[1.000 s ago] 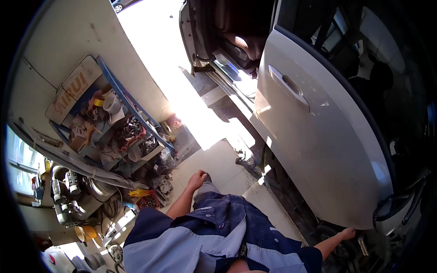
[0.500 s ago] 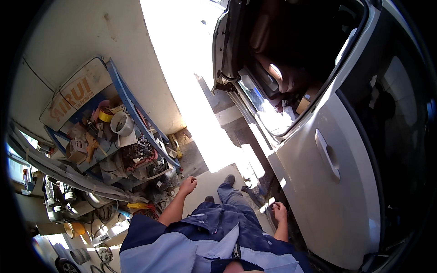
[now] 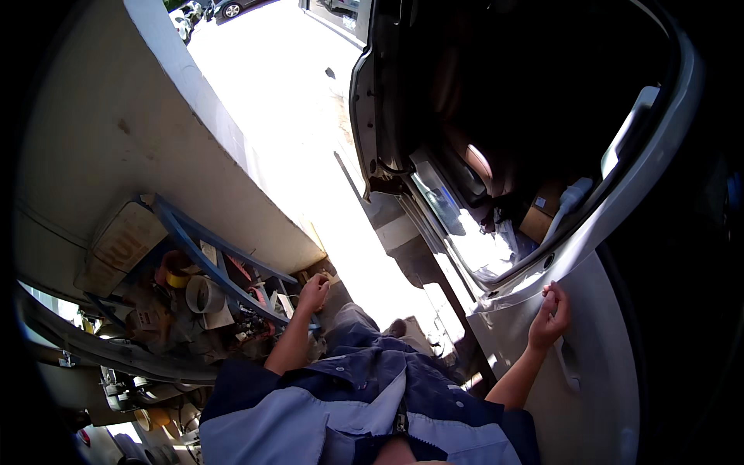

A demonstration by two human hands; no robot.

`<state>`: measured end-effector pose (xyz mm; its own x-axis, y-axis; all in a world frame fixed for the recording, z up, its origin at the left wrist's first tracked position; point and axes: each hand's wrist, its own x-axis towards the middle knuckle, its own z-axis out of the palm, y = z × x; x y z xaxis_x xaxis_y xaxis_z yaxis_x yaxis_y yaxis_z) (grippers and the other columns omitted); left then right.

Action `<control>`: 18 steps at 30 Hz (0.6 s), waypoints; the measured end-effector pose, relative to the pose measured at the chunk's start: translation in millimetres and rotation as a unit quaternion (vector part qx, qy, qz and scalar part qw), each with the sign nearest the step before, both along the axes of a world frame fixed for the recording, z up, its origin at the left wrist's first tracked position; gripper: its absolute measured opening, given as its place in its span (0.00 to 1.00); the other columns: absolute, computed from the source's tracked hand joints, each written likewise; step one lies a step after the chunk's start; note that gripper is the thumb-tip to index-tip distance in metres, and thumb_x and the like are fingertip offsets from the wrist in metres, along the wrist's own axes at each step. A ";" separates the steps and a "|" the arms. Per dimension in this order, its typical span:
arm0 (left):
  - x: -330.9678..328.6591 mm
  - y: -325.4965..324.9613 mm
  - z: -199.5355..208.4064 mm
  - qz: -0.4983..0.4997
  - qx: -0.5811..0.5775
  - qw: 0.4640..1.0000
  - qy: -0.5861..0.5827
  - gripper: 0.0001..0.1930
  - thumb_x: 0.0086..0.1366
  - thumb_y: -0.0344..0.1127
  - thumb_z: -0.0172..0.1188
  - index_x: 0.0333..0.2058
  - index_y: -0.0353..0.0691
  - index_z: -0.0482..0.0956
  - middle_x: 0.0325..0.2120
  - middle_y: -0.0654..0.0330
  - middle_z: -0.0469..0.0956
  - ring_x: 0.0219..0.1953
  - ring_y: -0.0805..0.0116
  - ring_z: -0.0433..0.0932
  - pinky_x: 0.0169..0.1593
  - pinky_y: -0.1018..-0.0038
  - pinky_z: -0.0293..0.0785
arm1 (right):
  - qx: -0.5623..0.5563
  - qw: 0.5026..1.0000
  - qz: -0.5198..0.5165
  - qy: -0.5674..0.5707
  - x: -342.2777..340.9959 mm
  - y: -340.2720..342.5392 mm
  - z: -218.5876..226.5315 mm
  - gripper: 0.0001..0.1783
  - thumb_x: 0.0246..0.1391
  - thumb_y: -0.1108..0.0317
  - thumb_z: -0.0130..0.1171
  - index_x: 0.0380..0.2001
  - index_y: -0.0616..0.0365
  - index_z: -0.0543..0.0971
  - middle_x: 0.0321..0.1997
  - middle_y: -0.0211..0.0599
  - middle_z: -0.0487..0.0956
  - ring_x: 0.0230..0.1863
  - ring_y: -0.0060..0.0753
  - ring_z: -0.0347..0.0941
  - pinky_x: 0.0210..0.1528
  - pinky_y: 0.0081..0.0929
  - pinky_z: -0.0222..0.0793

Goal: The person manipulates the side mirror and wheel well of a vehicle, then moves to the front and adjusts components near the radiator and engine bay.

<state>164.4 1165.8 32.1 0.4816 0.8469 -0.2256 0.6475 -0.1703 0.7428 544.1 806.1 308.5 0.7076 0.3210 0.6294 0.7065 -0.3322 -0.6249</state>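
Since the earlier frame, the right hand [image 3: 549,318] has risen to the upper edge of the door [image 3: 601,341], fingers curled narrow; I can't tell if it touches. The left hand [image 3: 313,294], loosely bent, sits near the right end of the rack [image 3: 177,231]; I can't tell if either holds anything. The rack bears an open tub [image 3: 204,295], contents unclear, right of yellow tape [image 3: 177,278]. Inside the car's [image 3: 659,174] lower edge lies a box [image 3: 536,223].
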 end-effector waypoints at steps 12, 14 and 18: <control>258.6 351.9 149.5 -0.038 0.343 0.935 -0.084 0.17 0.59 0.32 0.54 0.49 0.41 0.69 0.41 0.53 0.74 0.38 0.57 0.76 0.42 0.63 0.72 | 0.034 0.967 -0.251 -0.008 28.2 0.7 3.0 0.14 0.63 0.68 0.47 0.46 0.68 0.73 0.39 0.43 0.77 0.38 0.31 0.75 0.41 0.25 0.72; 307.9 382.9 189.3 -0.034 0.394 0.916 -0.063 0.24 0.56 0.31 0.54 0.52 0.41 0.65 0.49 0.50 0.68 0.48 0.49 0.71 0.48 0.58 0.70 | 0.028 0.924 -0.365 -0.105 29.7 4.4 16.1 0.16 0.64 0.66 0.46 0.49 0.67 0.71 0.44 0.46 0.75 0.44 0.37 0.74 0.47 0.30 0.70; 303.3 461.2 197.4 -0.060 0.516 0.852 0.062 0.32 0.49 0.28 0.55 0.56 0.36 0.62 0.58 0.50 0.62 0.58 0.50 0.64 0.57 0.60 0.64 | -0.168 0.789 -0.542 -0.237 51.5 41.9 50.1 0.23 0.63 0.58 0.46 0.56 0.61 0.66 0.56 0.50 0.69 0.56 0.48 0.67 0.57 0.41 0.63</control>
